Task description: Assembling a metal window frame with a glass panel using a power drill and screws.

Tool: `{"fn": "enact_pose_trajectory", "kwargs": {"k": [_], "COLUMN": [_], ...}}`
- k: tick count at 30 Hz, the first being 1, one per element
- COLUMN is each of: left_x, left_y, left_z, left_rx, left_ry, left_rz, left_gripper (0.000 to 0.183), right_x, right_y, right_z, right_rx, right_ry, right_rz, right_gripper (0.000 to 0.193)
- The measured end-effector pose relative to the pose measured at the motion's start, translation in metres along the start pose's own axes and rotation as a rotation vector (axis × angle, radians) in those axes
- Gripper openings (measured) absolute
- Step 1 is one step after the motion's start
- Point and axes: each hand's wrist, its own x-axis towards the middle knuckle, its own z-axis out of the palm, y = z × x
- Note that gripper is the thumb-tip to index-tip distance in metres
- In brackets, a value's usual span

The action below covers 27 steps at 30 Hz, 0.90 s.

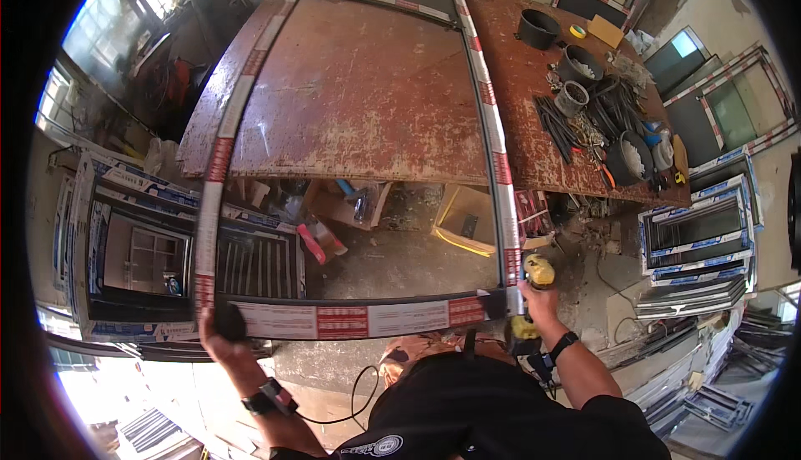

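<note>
One big frame [400,318] in red-and-white wrap here, lying across the one tabletop [359,118] with its near end sticking out past the edge. Left hand [224,345] has the near left corner, fingers curled on it I think, though a dark blob hides part. Right-hand [542,303] fingers wrap one yellow drill [540,271] by the other corner. Three black buckets [538,32], one smaller grey pot [571,105] off right.

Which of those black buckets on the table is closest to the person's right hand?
The black bucket closest to the near edge of the reddish table; the others stand farther back.
</note>
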Motion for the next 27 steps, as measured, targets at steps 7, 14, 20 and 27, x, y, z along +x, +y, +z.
{"fn": "enact_pose_trajectory", "kwargs": {"k": [7, 14, 20, 27], "left_x": [0.019, -0.017, -0.062, -0.133], "left_y": [0.117, 0.211, 0.267, 0.297], "left_z": [0.092, 0.182, 0.191, 0.151], "left_rx": [0.202, 0.323, 0.321, 0.204], "left_ry": [-0.008, -0.163, -0.048, -0.073], "left_rz": [0.255, 0.397, 0.560, 0.598], "left_gripper": [0.031, 0.041, 0.043, 0.049], "right_x": [-0.020, 0.013, 0.070, 0.174], "right_y": [-0.023, -0.041, -0.088, -0.155], "right_z": [0.039, 0.005, -0.072, -0.169], "right_rx": [0.395, 0.437, 0.667, 1.034], "right_ry": [-0.268, -0.313, -0.108, -0.318], "right_rz": [0.329, 0.014, 0.182, 0.104], "right_gripper": [0.023, 0.023, 0.030, 0.028]}}
